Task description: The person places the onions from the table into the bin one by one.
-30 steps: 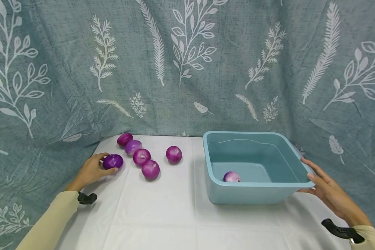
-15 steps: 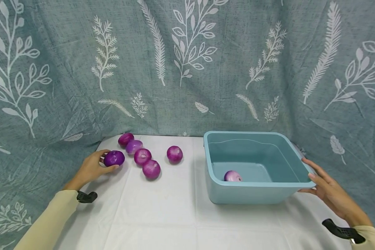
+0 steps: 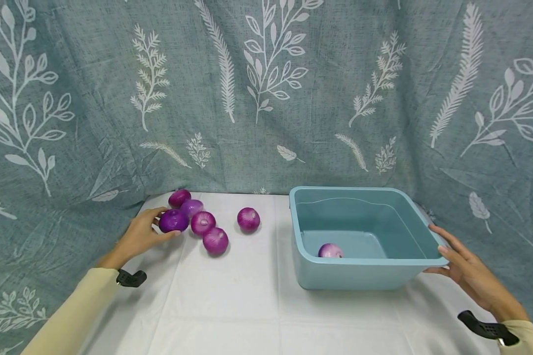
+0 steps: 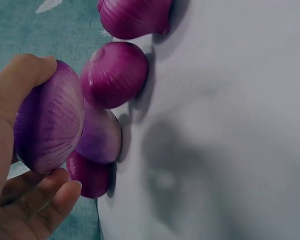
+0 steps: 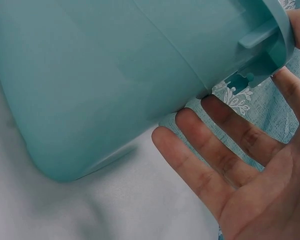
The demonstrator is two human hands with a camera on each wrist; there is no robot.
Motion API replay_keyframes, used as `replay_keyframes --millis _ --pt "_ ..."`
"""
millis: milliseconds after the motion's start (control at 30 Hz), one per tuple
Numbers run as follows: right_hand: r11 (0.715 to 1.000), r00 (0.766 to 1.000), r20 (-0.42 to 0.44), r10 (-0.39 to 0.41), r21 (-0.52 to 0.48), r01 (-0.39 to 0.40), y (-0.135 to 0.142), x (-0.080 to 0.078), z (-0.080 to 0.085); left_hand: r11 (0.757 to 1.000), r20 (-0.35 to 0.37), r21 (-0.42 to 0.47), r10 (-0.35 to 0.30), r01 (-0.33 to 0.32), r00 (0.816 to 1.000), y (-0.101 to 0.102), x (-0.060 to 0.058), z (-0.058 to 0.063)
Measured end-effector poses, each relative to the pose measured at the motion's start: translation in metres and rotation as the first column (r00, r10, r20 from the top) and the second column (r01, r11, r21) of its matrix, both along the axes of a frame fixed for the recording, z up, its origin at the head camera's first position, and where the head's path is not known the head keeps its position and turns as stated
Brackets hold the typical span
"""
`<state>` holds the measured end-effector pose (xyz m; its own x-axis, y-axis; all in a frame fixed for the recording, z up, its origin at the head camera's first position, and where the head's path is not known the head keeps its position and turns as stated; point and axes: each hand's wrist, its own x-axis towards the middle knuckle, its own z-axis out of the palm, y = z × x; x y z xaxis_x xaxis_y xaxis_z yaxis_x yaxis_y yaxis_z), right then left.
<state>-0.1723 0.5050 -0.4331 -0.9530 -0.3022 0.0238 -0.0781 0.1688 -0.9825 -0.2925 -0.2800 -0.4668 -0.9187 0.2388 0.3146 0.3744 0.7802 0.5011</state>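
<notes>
My left hand (image 3: 144, 231) grips a dark purple onion (image 3: 173, 221) at the table's left, thumb on its near side and fingers behind. In the left wrist view, this onion (image 4: 57, 125) is held up off the cloth, beside several others. My right hand (image 3: 475, 276) holds the right rim of a light blue plastic basin (image 3: 351, 273). In the right wrist view, thumb and index finger are at the basin's rim, while the other fingers (image 5: 190, 165) reach along its outer wall. One pale purple onion (image 3: 330, 250) lies inside the basin, partly hidden by the front rim.
Near the left hand, a magenta onion (image 3: 179, 198), a lighter purple onion (image 3: 192, 207) and two more onions (image 3: 215, 241) form a slanting row. A separate onion (image 3: 248, 220) lies between them and the basin. A leaf-patterned curtain (image 3: 248, 98) hangs behind the white tablecloth (image 3: 231, 305).
My left hand has raised the dark purple onion off the cloth and carried it rightward, towards the row of onions. The right hand and basin stay in place.
</notes>
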Motion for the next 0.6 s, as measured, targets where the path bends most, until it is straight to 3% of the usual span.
replay_keyframes --millis 600 --pt "1.000 1.000 0.003 0.012 -0.010 -0.012 -0.001 0.000 0.001 0.993 -0.088 0.027 -0.109 0.112 0.990 0.053 0.003 0.022"
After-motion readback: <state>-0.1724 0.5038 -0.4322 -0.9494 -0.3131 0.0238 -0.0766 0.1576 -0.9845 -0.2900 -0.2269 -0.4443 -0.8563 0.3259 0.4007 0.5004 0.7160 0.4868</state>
